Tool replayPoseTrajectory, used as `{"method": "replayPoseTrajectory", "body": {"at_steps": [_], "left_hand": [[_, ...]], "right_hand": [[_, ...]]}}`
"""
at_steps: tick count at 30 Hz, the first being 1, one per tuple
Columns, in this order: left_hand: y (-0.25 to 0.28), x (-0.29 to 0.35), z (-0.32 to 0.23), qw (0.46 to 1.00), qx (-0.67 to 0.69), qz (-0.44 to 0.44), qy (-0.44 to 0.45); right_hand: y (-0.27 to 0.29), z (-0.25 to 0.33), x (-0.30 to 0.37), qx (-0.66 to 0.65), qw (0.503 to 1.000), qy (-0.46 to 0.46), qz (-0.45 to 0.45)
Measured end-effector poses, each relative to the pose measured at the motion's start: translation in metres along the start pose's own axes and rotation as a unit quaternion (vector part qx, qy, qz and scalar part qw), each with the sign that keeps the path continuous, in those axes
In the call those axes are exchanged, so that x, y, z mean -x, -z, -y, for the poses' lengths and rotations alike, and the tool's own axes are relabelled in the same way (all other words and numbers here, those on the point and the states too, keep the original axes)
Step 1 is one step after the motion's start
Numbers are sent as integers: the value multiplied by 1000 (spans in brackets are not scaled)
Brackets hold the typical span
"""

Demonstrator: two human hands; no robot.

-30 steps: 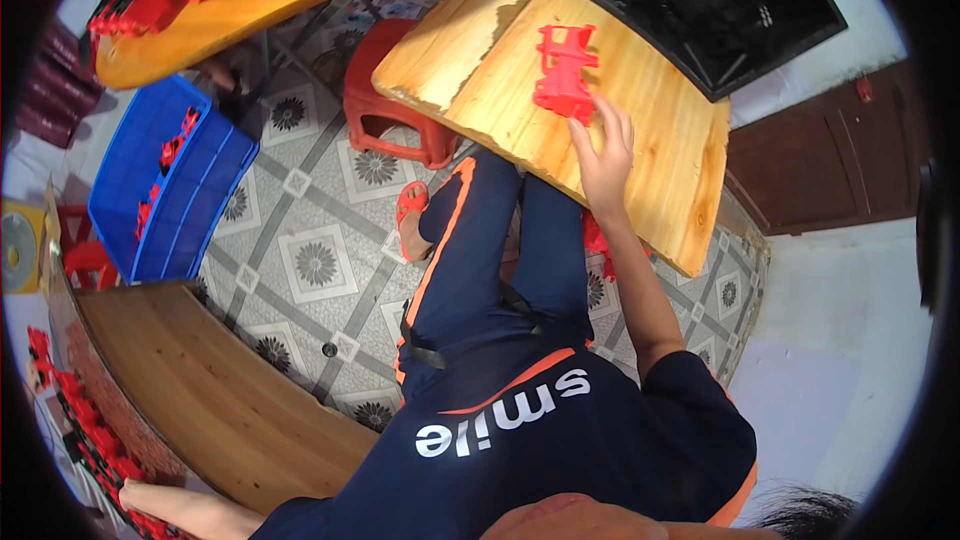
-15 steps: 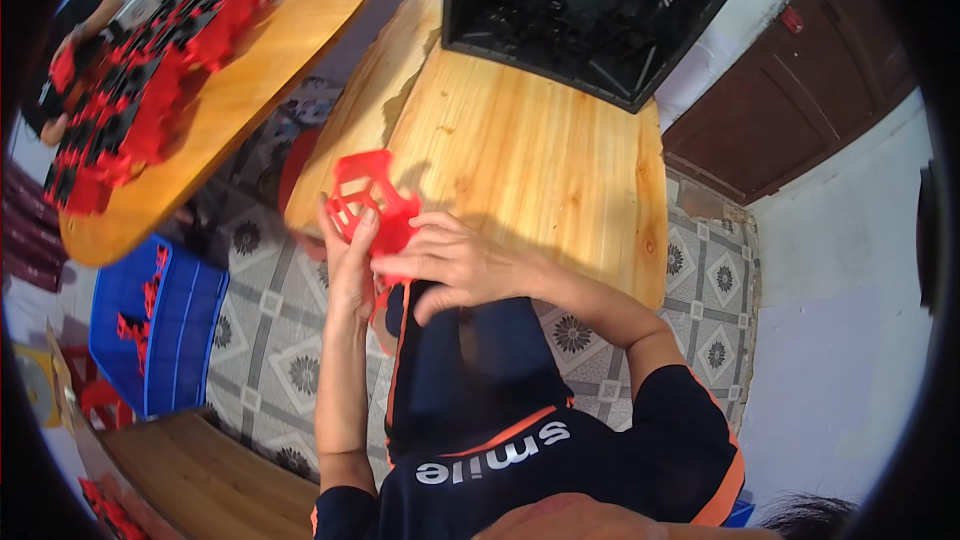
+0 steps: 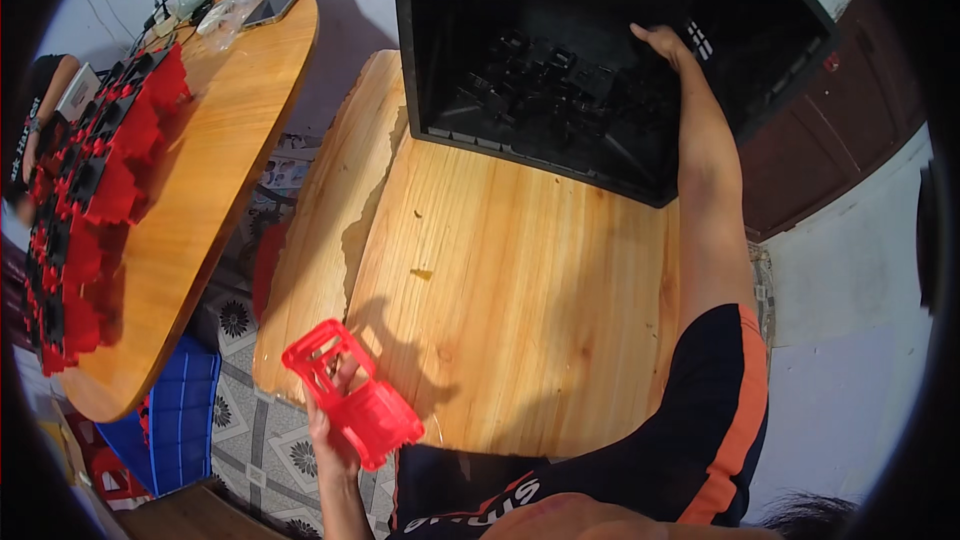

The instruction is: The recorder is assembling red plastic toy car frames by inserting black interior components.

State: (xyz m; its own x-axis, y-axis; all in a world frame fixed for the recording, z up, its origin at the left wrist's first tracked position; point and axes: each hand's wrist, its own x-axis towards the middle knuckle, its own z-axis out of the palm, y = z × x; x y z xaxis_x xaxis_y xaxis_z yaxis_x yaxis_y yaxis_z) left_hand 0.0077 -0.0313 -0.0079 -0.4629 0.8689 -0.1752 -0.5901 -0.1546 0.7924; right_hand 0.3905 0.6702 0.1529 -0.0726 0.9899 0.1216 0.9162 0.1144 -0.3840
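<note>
My left hand (image 3: pixel 328 438) grips a red plastic frame (image 3: pixel 378 418) with rectangular openings, tilted above the near left edge of the wooden table. Some of its fingers show through the openings. On the far right, my right arm stretches over a big black bin (image 3: pixel 540 168) that stands tipped toward me. Inside its mouth, my right hand (image 3: pixel 662 42) hangs with fingers extended and nothing visible in them. Several small black plastic parts (image 3: pixel 560 80) lie in the bin, to the left of that hand and below it; their exact shapes are lost in the dark.
On the left, another wooden table (image 3: pixel 200 220) carries a long row of red-and-black assemblies (image 3: pixel 85 200). Another person's arm (image 3: pixel 48 100) shows behind it. A blue crate (image 3: pixel 185 420) stands on the floor below. A tablet (image 3: pixel 278 0) lies at that table's far end.
My right hand has left the red frame and reached far forward into the black bin. My left hand still holds the frame, now lower and turned. The view has shifted.
</note>
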Motion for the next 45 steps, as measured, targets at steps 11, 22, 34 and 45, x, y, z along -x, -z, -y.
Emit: {"method": "replayPoseTrajectory", "body": {"at_steps": [11,22,34,45], "left_hand": [[3,-3,-6,999,20,-20,25],[-49,-24,20,998,17,65,5],[-34,19,11,995,55,69,36],[-22,76,1,989,126,82,6]], "right_hand": [[-62,95,148,-35,948,-56,312],[-103,117,416,-288,911,-26,294],[-119,98,561,-46,928,221,-295],[-125,156,543,-79,933,325,-130]]}}
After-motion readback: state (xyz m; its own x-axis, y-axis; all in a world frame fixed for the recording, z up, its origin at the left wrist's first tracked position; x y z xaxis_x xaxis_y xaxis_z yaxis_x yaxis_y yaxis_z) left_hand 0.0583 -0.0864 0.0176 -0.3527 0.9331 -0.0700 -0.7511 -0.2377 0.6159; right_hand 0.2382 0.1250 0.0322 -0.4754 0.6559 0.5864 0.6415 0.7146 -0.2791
